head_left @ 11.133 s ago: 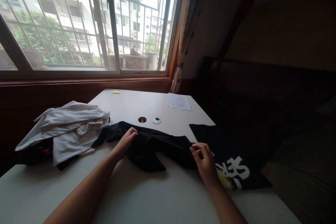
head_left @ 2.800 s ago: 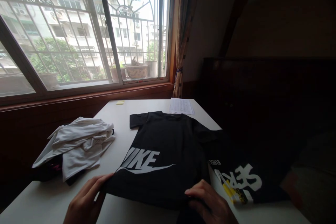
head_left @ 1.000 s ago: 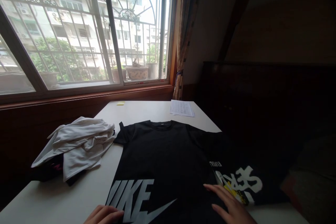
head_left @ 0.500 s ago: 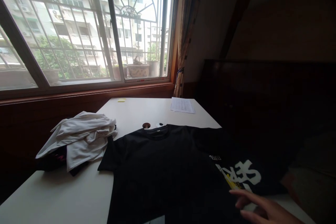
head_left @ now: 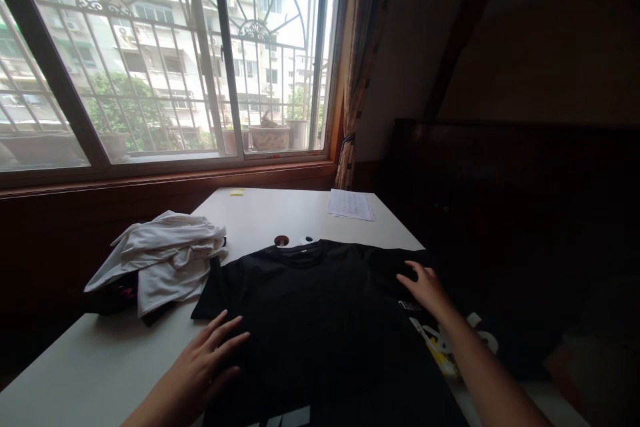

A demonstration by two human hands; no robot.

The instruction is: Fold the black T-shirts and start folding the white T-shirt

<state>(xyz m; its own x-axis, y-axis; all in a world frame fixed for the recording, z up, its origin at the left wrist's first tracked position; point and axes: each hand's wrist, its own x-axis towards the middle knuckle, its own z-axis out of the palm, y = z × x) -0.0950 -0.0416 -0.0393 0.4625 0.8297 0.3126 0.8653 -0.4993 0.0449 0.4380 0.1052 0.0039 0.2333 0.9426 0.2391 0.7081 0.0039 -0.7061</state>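
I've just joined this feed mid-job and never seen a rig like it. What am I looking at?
No machine here: these are a person's bare hands, filmed by one camera worn on the head, looking forward and down. A black T-shirt lies spread on a white table. The left hand is open over it, fingers spread; the right hand is at its right sleeve area, though whether it grips cloth I can't tell. Left of the shirt sits heaped white cloth; right, a dark printed garment. Papers lie farther back.
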